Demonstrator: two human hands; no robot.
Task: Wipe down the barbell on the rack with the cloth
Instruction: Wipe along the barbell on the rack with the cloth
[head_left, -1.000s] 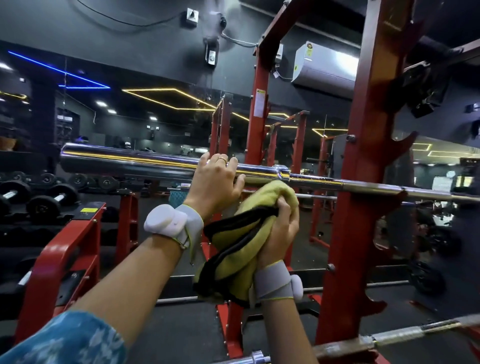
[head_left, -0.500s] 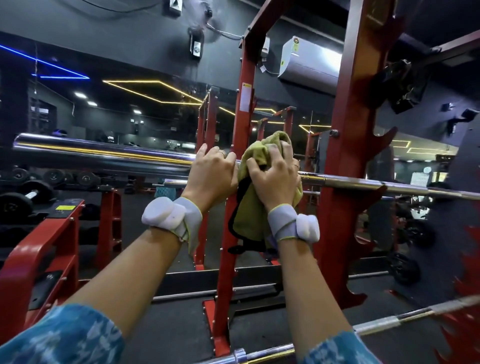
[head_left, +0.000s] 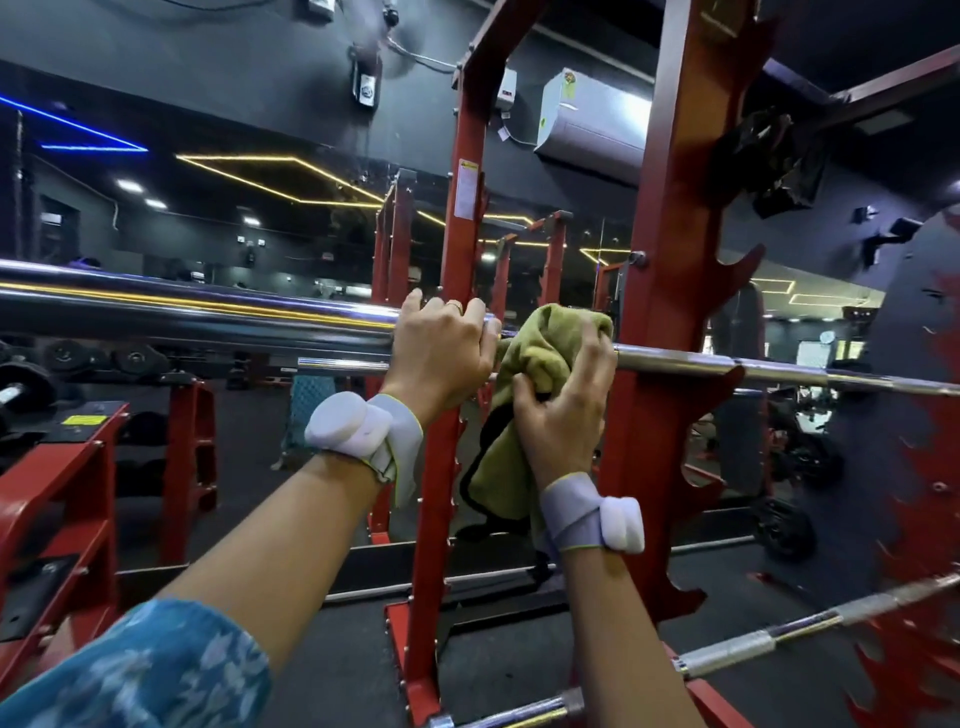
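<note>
The barbell (head_left: 208, 322) runs left to right across mid-frame. The left hand (head_left: 441, 358) curls over its sleeve, and the right hand (head_left: 566, 415) clutches the cloth (head_left: 545, 338), seemingly wrapped round the shaft beside the rack (head_left: 670, 312) upright.

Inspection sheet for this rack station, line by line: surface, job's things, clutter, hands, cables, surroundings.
Surface: dark floor under the red rack.
Job's things: chrome barbell lies across the rack; green cloth is bunched over its shaft beside the upright.
Clutter: second barbell low at the right; dumbbells at the left.
Hands: left hand grips the barbell; right hand holds the cloth against it.
Cables: wire on the wall near the air conditioner.
Surroundings: dark gym hall with yellow and blue light strips.
</note>
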